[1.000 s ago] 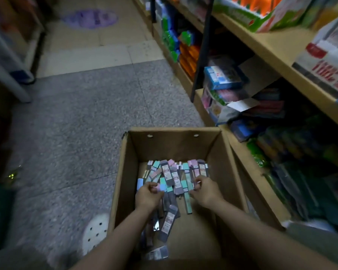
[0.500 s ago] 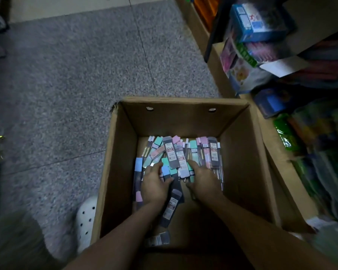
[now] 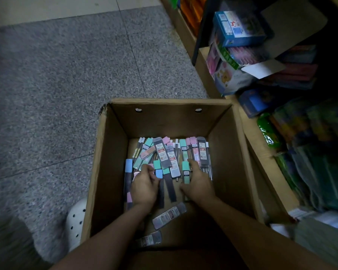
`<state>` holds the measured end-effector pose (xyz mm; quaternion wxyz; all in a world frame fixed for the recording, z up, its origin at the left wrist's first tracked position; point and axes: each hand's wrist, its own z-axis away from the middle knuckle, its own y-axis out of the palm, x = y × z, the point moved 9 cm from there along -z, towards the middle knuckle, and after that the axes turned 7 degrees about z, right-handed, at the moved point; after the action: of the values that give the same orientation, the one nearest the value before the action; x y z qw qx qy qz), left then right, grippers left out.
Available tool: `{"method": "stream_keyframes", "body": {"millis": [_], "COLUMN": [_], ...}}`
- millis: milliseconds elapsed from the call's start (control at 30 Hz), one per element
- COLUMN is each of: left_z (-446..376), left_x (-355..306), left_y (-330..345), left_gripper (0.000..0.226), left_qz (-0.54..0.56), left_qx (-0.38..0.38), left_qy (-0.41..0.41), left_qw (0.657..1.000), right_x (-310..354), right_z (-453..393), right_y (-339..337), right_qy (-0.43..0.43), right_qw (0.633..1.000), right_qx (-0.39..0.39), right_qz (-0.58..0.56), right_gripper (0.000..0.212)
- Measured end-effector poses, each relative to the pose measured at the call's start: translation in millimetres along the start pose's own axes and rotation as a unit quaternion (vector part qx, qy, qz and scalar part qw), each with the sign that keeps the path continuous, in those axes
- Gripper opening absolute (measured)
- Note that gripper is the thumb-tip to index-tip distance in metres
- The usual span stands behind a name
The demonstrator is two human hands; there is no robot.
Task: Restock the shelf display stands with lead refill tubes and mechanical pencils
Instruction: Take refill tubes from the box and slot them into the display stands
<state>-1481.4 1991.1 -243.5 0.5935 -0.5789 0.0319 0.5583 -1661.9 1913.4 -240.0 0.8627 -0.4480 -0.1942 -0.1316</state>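
- Head view, nearest first: both forearms reach down into an open brown cardboard box [image 3: 109, 172] standing on the grey speckled floor [image 3: 57, 84].
- Two flat grey lead refill tubes [image 3: 169, 215] lie loose on the box floor nearest the person, apart from the main pile.
- Left hand [image 3: 144, 187]: fingers curled together over the near edge of the pile, thumb against a blue-capped tube. Whether they actually clamp a tube, I cannot tell.
- Right hand [image 3: 200, 185]: fingers lie fairly flat and close together on mint-capped tubes, pressing or raking, not visibly gripping.
- Heap of pastel-capped lead refill tubes [image 3: 164, 154], mint, pink, blue and grey, is bunched against the far wall of the box.
- Change: since a second ago the view has tipped down and closed in on the box; both hands have pushed slightly deeper into the heap. Judgement: still gathering stock, nothing lifted out yet, so restocking proper has not begun.
- Thin rods at the heap's right edge may be mechanical pencils; too dim to confirm.
- White perforated clog [image 3: 76, 223] shows left of the box.
- Farther right, a wooden shelf unit [image 3: 261, 152] holds a blue printed carton [image 3: 240, 28] and dark, blurred packets.
- Display stands are not in view; shelf contents are largely cut off or lost in shadow.
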Motion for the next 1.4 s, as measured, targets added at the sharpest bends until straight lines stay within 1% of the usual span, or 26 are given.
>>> {"method": "stream_keyframes", "body": {"millis": [67,167,267,367,467,533,733,800,933,967,1000,1067,1100,1133,1200,1300,1400], "left_z": [3.0,8.5,10.5,10.8,11.8,11.9,10.0,10.2,14.6,14.7,16.1,20.8,21.7,21.8,22.6,30.3,42.5], "left_x": [1.3,3.6,9.5,11.9,12.9,14.5,16.1,12.6,-4.5,-6.9,-10.8,-25.1,-34.7,-48.2,-86.8,-162.4,-236.5], "left_y": [0.7,12.3,16.2,19.9,22.9,22.8,4.1,0.4,-6.7,-8.0,-8.9,-10.4,-15.2,-22.4,-39.9,-68.2,-97.3], "left_gripper": [0.032,0.059,0.074,0.078,0.071,0.064,0.031,0.027,0.026,0.026,0.023,0.023,0.027,0.031,0.032,0.030,0.032], "left_qz": [-0.006,-0.069,-0.085,-0.117,-0.159,-0.163,-0.083,-0.049,0.037,0.087,0.159,0.316,0.353,0.359,0.363,0.345,0.263], "left_qx": [0.018,0.079,0.090,0.084,0.074,0.064,-0.002,-0.005,0.020,0.035,0.056,0.088,0.089,0.089,0.112,0.199,0.260], "left_qy": [-0.008,0.000,-0.001,0.014,0.024,0.023,-0.009,-0.015,-0.006,-0.026,-0.059,-0.123,-0.137,-0.131,-0.084,0.014,0.116], "left_qw": [1.000,0.994,0.992,0.989,0.984,0.984,0.996,0.999,0.999,0.995,0.984,0.936,0.921,0.920,0.921,0.917,0.922], "right_x": [-0.2,1.9,2.0,4.7,7.4,6.9,3.8,4.4,10.1,13.5,17.7,28.0,33.3,38.8,54.7,84.7,109.8], "right_z": [3.7,10.3,14.5,15.0,10.4,6.6,2.3,4.7,11.0,12.0,12.9,17.1,21.2,26.8,40.8,69.3,107.1], "right_y": [-2.8,-7.2,-5.4,-1.6,3.2,6.6,7.3,5.5,-3.2,-7.4,-12.7,-27.5,-38.3,-52.1,-86.0,-147.3,-215.1], "right_qy": [0.009,-0.004,-0.015,-0.032,-0.044,-0.041,-0.034,-0.038,-0.018,-0.010,-0.002,0.019,0.033,0.044,0.034,-0.027,-0.094], "right_qw": [0.999,0.999,0.999,0.998,0.997,0.997,0.998,0.997,0.990,0.987,0.980,0.962,0.952,0.939,0.921,0.927,0.923], "right_qx": [0.004,0.005,0.016,0.021,0.020,0.019,0.004,0.003,0.008,0.012,0.018,0.027,0.025,0.017,-0.005,-0.024,-0.057], "right_qz": [-0.036,-0.039,-0.041,-0.050,-0.059,-0.056,-0.058,-0.066,-0.137,-0.162,-0.198,-0.271,-0.304,-0.340,-0.387,-0.374,-0.368], "right_gripper": [0.077,0.079,0.083,0.080,0.079,0.079,0.078,0.077,0.078,0.078,0.077,0.072,0.067,0.064,0.061,0.061,0.059]}}
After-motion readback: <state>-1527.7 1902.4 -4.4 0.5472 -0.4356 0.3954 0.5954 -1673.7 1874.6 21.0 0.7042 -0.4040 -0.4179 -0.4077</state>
